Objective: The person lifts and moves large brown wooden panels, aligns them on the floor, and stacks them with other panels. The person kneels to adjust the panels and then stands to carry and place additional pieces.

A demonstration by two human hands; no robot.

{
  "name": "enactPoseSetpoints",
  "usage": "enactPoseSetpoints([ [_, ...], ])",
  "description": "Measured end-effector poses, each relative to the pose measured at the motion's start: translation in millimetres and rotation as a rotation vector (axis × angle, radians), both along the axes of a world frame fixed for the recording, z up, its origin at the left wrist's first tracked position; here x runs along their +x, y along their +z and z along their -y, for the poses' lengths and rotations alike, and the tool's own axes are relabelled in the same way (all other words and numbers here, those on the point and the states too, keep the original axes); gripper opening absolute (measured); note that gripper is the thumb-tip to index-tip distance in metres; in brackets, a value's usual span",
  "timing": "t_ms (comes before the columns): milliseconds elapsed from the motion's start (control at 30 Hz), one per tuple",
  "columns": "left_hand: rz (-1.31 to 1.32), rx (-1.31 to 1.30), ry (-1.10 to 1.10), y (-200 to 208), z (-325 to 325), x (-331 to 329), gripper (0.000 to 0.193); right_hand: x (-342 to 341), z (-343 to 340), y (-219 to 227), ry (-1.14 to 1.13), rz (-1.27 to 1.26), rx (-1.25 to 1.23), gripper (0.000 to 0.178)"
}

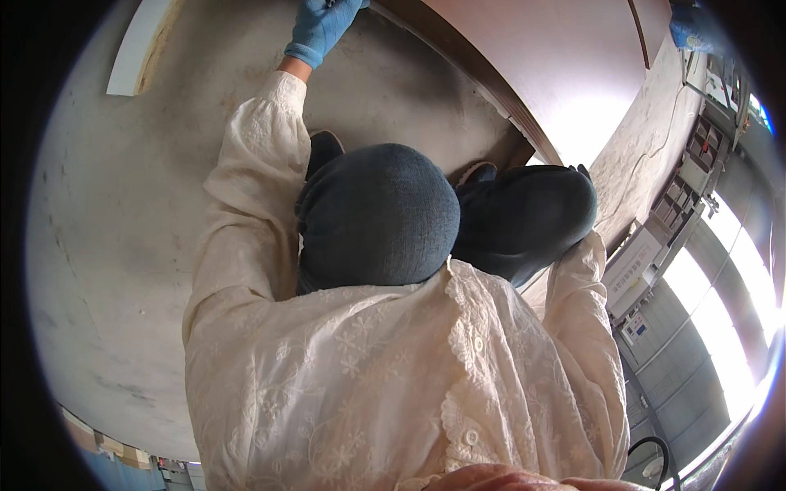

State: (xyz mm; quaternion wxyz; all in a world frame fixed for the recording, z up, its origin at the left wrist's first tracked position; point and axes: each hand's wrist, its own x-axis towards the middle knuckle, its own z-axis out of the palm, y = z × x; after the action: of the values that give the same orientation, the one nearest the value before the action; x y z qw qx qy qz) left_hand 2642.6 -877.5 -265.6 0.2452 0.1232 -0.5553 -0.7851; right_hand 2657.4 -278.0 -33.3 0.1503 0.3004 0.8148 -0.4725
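Left hand (322, 29) seems closed around a small dark thing (330, 3); loose grip could let it scrape the pinkish panel (548, 49).

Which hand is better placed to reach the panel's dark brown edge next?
Probably the left hand: it's extended close to the brown edge. The right sleeve runs behind the right knee, and no right hand shows clearly.

1 gloved L hand (322, 31), 2 knees (381, 214), 2 shoes (324, 149), 2 btns (479, 344).
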Motion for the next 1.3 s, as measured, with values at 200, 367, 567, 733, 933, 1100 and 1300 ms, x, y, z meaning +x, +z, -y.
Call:
enactPoseSetpoints([
  [200, -0.016, 0.081, 0.005, -1.9, 3.9, 0.1, 0.069, -11.7, -48.2, -27.1, 0.062, -0.023, 0.246, 0.068],
  [367, 0.147, 0.215, -0.016, 16.8, 9.1, -0.9, 0.070, -33.3, -94.8, -59.5, 0.088, -0.070, 0.537, 0.074],
  [567, 0.305, 0.081, -0.043, 31.8, 17.4, -4.0, 0.069, -60.2, -160.0, -87.7, 0.056, -0.091, 0.816, 0.084],
  [733, 0.337, 0.021, 0.067, 36.7, 5.8, -10.5, 0.063, -83.6, -191.9, -107.2, -0.060, -0.111, 0.636, 0.070],
  [933, 0.364, 0.037, 0.149, 44.5, -3.3, -18.2, 0.067, -96.8, -198.5, -136.4, -0.254, -0.255, 0.420, 0.045],
  [1100, 0.358, 0.062, 0.198, 45.0, -2.2, -20.0, 0.063, -91.6, -207.7, -145.6, -0.344, -0.192, 0.248, 0.046],
  [1300, 0.349, 0.057, 0.184, 47.1, -2.1, -20.3, 0.060, -90.4, -205.0, -147.6, -0.462, -0.272, 0.164, 0.047],
])
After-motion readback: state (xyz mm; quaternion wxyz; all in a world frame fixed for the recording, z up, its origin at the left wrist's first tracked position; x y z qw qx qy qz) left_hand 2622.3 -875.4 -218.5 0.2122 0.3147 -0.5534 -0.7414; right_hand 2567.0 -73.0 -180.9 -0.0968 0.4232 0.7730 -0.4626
